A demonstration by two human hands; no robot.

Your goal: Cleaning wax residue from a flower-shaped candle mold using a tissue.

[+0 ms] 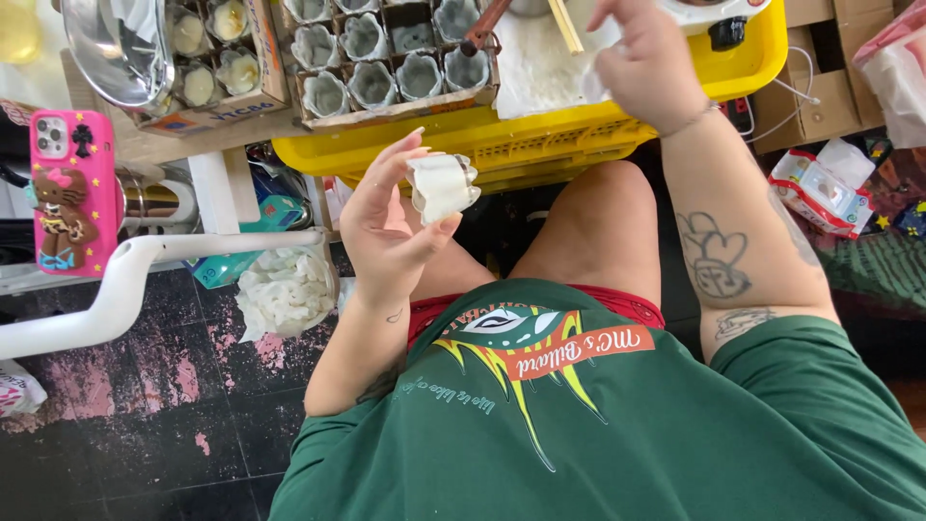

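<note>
left hand (386, 227) holding upright paper cup (442, 186)

The left hand (386, 227) is raised in front of the body, palm turned up and inward, forearm bent up from the elbow. Its thumb and fingers (410, 150) curl loosely, tips pinched together on something small and white. The right hand (646, 58) reaches forward, arm extended, back of the hand up, fingers bent downward and closed at the tips.
</note>
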